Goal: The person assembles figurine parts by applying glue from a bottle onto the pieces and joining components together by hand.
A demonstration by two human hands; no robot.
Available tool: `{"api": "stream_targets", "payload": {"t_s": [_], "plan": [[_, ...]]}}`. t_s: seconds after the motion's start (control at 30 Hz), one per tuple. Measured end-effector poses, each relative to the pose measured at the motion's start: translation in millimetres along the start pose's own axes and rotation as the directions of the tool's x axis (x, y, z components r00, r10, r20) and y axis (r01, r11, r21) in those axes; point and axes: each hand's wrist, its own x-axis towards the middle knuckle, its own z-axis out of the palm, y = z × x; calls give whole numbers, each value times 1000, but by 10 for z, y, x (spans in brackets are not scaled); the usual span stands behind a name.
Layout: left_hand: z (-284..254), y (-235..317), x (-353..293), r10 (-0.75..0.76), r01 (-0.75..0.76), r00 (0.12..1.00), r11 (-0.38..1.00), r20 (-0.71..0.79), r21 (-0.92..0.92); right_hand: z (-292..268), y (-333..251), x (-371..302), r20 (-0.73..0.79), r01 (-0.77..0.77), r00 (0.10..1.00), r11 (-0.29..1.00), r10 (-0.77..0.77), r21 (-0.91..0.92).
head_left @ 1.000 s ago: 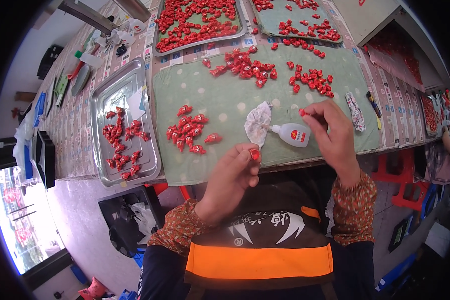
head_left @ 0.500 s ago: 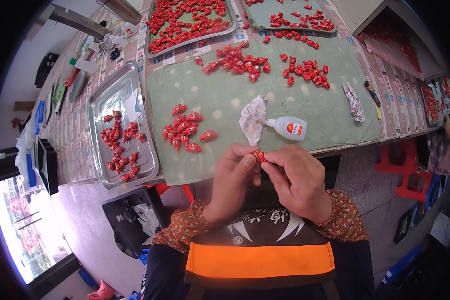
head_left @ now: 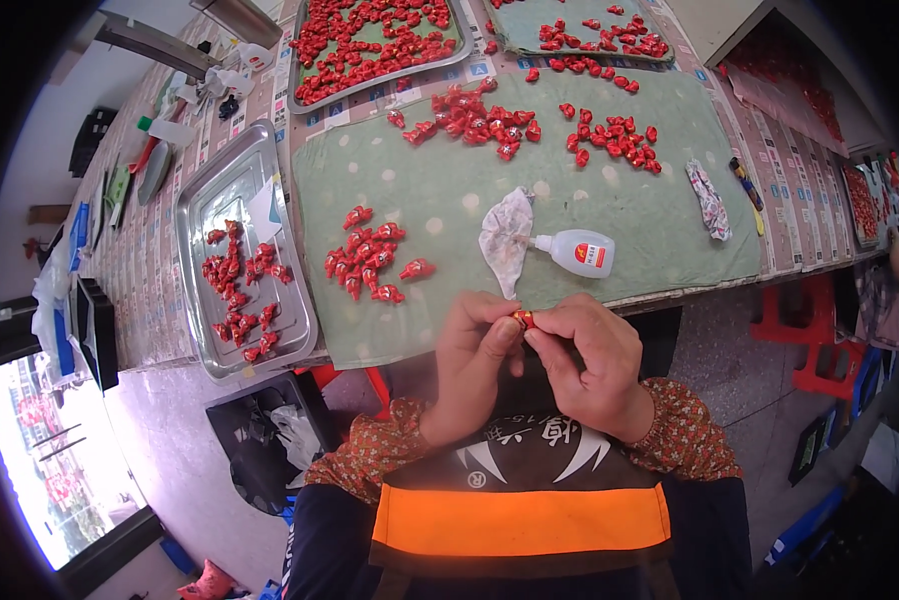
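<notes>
Between my fingertips is a small red figurine piece with a touch of yellow (head_left: 523,319), held just off the table's near edge. My left hand (head_left: 478,350) pinches it from one side, thumb against fingers. My right hand (head_left: 592,355) grips its other side the same way; the fingers cover most of it. Beyond my hands, a crumpled white cloth (head_left: 505,240) lies on the green mat (head_left: 430,325). A white squeeze bottle of glue (head_left: 581,253) rests on its side, its nozzle touching the cloth. Left of these sits a cluster of red figurines (head_left: 367,258).
A metal tray (head_left: 300,335) with several red figurines stands at the left. Two red piles, one at the centre (head_left: 475,122) and one at the right (head_left: 617,143), lie farther back. A fuller tray (head_left: 467,30) is behind. A patterned cloth roll (head_left: 708,200) and a knife-like tool (head_left: 747,190) lie right.
Both hands have shifted slightly toward me and to the right. The small red piece between them has turned a little, showing more yellow.
</notes>
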Motion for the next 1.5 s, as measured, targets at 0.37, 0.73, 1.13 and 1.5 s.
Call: {"api": "stream_targets", "payload": {"t_s": [0.37, 0.73, 1.13, 1.5], "plan": [[-58, 111, 28, -110, 100, 989, 990, 100, 96, -153, 43, 0, 457, -714, 658, 303, 599, 631], [-217, -78, -29, 141, -216, 943, 949, 302, 230, -42, 68, -168, 532, -632, 649, -3, 544, 775], [-181, -140, -89, 223, -294, 940, 915, 260, 277, 0, 74, -169, 547, -577, 661, -117, 514, 808], [-151, -162, -102, 269, -362, 914, 880, 305, 308, -8, 43, -166, 533, -566, 672, -108, 514, 817]]}}
